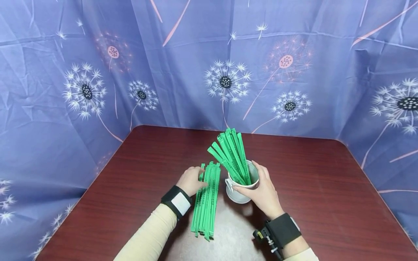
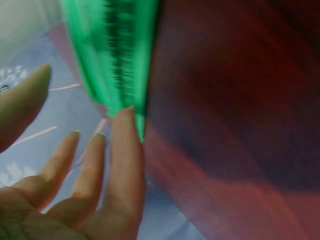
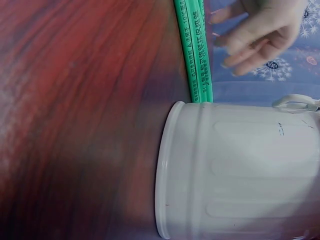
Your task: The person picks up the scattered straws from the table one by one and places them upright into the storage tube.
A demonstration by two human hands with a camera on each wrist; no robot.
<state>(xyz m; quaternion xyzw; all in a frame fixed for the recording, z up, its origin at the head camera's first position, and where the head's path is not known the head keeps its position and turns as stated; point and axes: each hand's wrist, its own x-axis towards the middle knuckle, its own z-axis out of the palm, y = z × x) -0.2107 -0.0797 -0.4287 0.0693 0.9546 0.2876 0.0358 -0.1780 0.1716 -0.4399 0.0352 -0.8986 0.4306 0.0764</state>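
Several long green wrapped straws [image 1: 206, 201], printed with dark lettering, lie side by side in a pile on the table. My left hand [image 1: 192, 181] is at the pile's upper left, fingers reaching over its edge; in the left wrist view the fingers [image 2: 126, 165] are extended, one fingertip right at the straws' end. Beside the pile, a small white bucket [image 1: 237, 197] stands upright, holding a bunch of green straws [image 1: 231, 156] that fan out and lean left. My right hand [image 1: 266, 188] grips the bucket's rim from the right, thumb across the near side. Only the bucket's wall [image 3: 250, 170] fills the right wrist view.
The dark red wooden table [image 1: 326, 195] extends on both sides and ends at a rounded back edge. A blue curtain [image 1: 183, 83] with dandelion print hangs behind and along the sides. On the bucket's left side is a small handle [image 1: 229, 185].
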